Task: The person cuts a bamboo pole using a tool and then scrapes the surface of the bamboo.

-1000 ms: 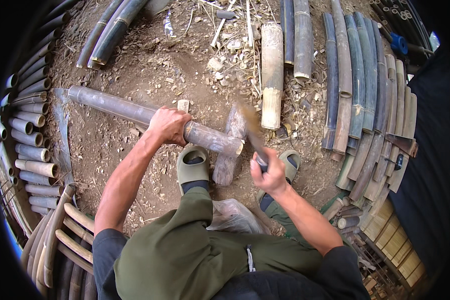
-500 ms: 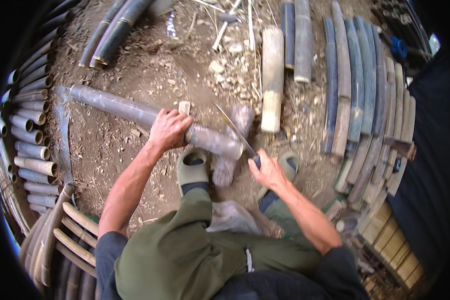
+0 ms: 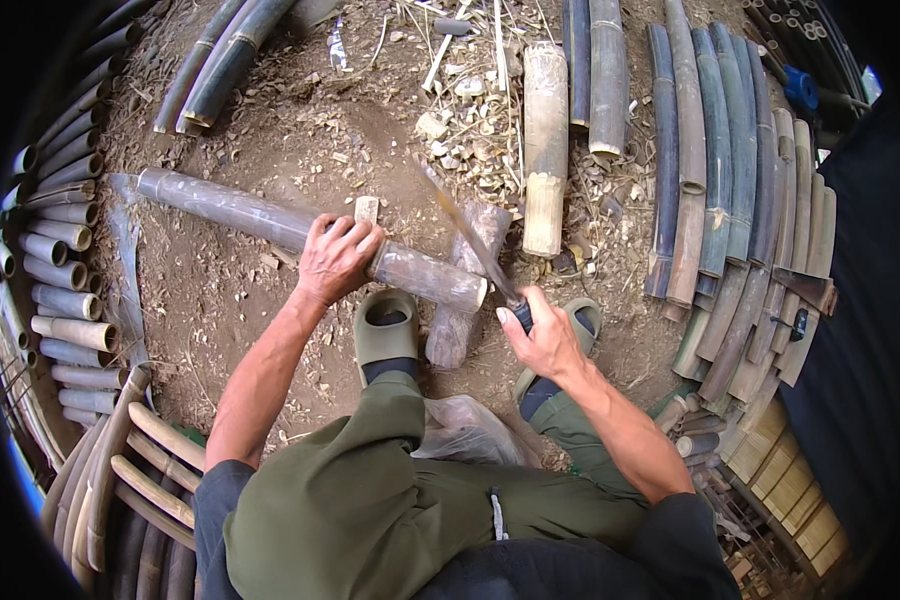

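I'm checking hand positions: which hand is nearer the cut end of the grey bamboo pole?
Right. The right hand, gripping the blade, sits just beside the bamboo pole end; the left hand grips the pole farther back.

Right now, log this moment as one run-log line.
left hand: grips bamboo pole lying across wooden block | right hand: holds knife, blade raised over pole end | ground: dirt, chips

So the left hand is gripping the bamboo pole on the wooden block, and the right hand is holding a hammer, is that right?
Not quite. In the head view the right hand holds a long-bladed knife, not a hammer. The rest stands: the left hand grips the bamboo pole, whose end rests on the wooden block.
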{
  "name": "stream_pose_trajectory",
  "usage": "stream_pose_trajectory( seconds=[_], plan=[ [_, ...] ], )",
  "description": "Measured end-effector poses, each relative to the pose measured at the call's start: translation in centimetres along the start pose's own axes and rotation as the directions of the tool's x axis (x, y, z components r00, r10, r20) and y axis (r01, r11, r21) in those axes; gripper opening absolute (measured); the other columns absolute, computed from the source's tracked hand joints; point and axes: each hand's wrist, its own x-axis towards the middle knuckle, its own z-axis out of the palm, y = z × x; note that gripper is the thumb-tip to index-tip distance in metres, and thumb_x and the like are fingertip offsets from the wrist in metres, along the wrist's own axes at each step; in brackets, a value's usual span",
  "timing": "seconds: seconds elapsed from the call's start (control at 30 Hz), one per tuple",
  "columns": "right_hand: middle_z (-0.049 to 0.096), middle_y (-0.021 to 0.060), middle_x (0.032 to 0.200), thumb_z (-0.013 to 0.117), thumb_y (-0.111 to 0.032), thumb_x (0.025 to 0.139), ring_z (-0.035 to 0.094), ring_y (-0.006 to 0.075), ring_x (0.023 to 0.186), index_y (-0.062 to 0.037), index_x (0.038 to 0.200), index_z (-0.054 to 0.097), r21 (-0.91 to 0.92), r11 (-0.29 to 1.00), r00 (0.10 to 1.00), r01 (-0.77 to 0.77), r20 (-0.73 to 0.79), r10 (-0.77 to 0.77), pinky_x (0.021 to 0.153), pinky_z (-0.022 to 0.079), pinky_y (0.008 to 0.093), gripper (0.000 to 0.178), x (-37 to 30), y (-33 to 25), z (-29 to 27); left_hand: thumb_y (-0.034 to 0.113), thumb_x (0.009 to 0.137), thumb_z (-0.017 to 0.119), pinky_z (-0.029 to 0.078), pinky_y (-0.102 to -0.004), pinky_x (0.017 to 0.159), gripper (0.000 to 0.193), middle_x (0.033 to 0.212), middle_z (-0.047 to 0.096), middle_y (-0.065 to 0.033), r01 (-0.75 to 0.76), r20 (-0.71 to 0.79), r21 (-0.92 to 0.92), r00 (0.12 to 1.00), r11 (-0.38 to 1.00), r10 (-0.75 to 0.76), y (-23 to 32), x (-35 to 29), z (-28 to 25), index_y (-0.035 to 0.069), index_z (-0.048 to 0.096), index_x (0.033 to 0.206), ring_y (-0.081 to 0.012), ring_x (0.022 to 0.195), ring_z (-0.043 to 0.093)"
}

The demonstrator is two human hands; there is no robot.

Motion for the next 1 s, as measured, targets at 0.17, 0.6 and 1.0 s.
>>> stream_pose_trajectory(
  seconds=[0.17, 0.6, 1.0],
  plan=[
    [0.066, 0.0219, 0.075, 0.063, -0.029, 0.096, 0.068, 0.0361, 0.060, 0.0022, 0.104, 0.052, -0.109, 0.952, 0.926, 0.285, -0.225, -0.303, 0.053, 0.054, 0.0441, 0.034, -0.4, 1.4, 1.7, 0.020, 0.072, 0.074, 0.042, -0.0444, 0.095, 0.042, 0.102, 0.061, -0.0011, -0.009, -0.059, 0.043, 0.998, 0.999, 0.011, 0.2, -0.2, 0.5, 0.015, 0.060, 0.111, -0.0193, 0.098, 0.060],
    [0.068, 0.0270, 0.084, 0.063, -0.028, 0.095, 0.069, 0.0445, 0.074, 0.0028, 0.117, 0.053, -0.017, 1.000, 0.997, 0.019, -0.077, -0.020, 0.067, 0.054, 0.0486, 0.039, -0.9, -0.1, 0.2, 0.033, 0.058, 0.084, 0.047, -0.0422, 0.097, 0.059, 0.108, 0.056, -0.0104, 0.049, 0.608, 0.022, 0.792, 0.999, -0.053, -0.8, 3.4, -1.6, 0.008, 0.064, 0.108, -0.0276, 0.110, 0.056],
    [0.066, 0.0239, 0.075, 0.062, -0.026, 0.096, 0.069, 0.0405, 0.066, 0.0022, 0.114, 0.052, -0.045, 0.998, 0.999, -0.041, 0.009, 0.041, 0.058, 0.054, 0.0458, 0.034, -1.1, -0.3, 0.0, 0.031, 0.057, 0.081, 0.050, -0.0431, 0.090, 0.051, 0.096, 0.068, -0.0092, 0.107, 0.641, -0.036, 0.765, 0.994, -0.059, -1.3, 3.9, -1.6, 0.011, 0.064, 0.101, -0.0276, 0.099, 0.065]
  ],
)
